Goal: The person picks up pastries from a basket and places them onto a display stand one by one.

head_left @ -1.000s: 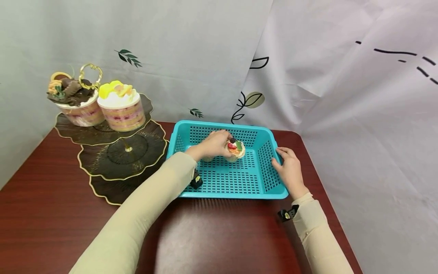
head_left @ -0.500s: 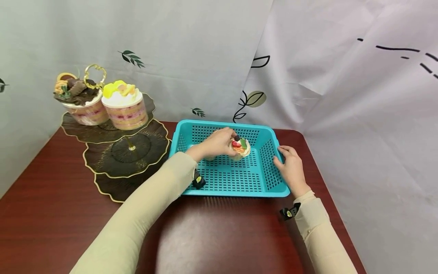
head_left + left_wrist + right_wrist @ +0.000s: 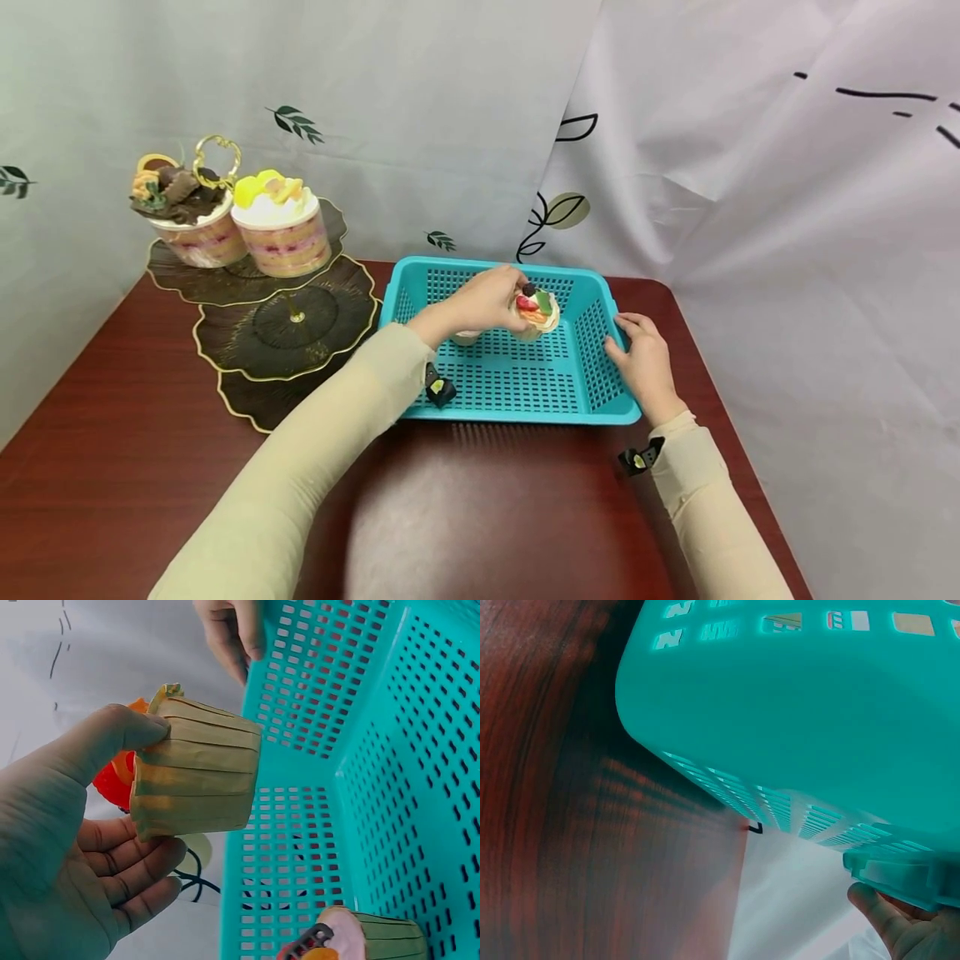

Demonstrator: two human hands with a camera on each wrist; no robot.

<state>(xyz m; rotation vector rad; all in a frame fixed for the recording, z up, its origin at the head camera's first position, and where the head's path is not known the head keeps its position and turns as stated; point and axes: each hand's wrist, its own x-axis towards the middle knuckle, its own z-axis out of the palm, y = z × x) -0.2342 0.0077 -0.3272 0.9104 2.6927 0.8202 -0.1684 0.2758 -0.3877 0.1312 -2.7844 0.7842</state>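
Centre frame: left hand [image 3: 483, 302] pinches cupcake [image 3: 537, 318], probably light, crushable; wrapper [image 3: 202, 772] seems best hold. Right of centre: right hand [image 3: 647, 362] grips basket [image 3: 517, 415].

Cupcake [image 3: 540, 317] nudged toward two o'clock
Over the last second the left hand [image 3: 483, 302] has carried it slightly that way relative to the basket [image 3: 517, 417], and more of its topping now shows past the hand. The head view has shifted too, bringing a leaf print [image 3: 14, 182] in between nine and ten o'clock.
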